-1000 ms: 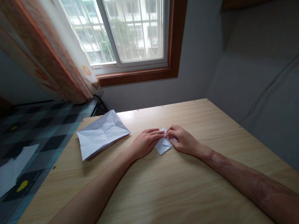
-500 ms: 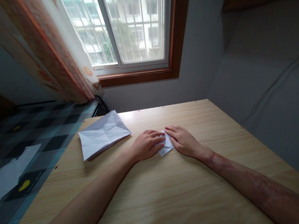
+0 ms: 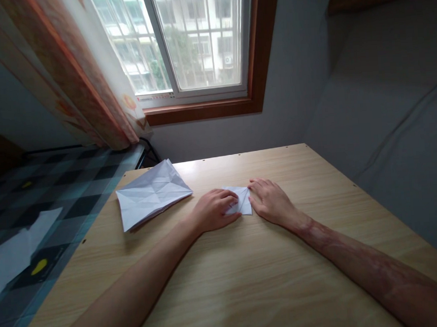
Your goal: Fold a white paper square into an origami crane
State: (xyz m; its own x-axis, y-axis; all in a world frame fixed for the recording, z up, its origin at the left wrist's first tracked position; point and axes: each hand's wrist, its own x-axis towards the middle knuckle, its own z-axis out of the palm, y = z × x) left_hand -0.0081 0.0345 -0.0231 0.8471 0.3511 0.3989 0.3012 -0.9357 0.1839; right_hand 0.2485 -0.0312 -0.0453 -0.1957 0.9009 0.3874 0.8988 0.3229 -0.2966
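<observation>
A small square of folded white paper [image 3: 245,207] lies on the wooden table, with creases fanning toward its upper right corner. Over its left part rests my left hand [image 3: 216,209], palm down, fingers and thumb spread and pressing on the sheet. My right hand [image 3: 272,199] lies at the paper's right edge. Its index fingertip touches the upper right corner, and its thumb sits lower along that edge, apart from the finger. The part of the paper under my left fingers is hidden.
Larger creased white sheets [image 3: 154,194] lie stacked at the table's far left. The pale wooden table [image 3: 233,281] has its far edge below a window [image 3: 203,41]. To the left, more white paper [image 3: 17,255] rests on a checked cloth [image 3: 74,167].
The small paper has turned, so its lower corner now points right and more of its creased face shows. My right hand has shifted slightly right, off its top, to its edge.
</observation>
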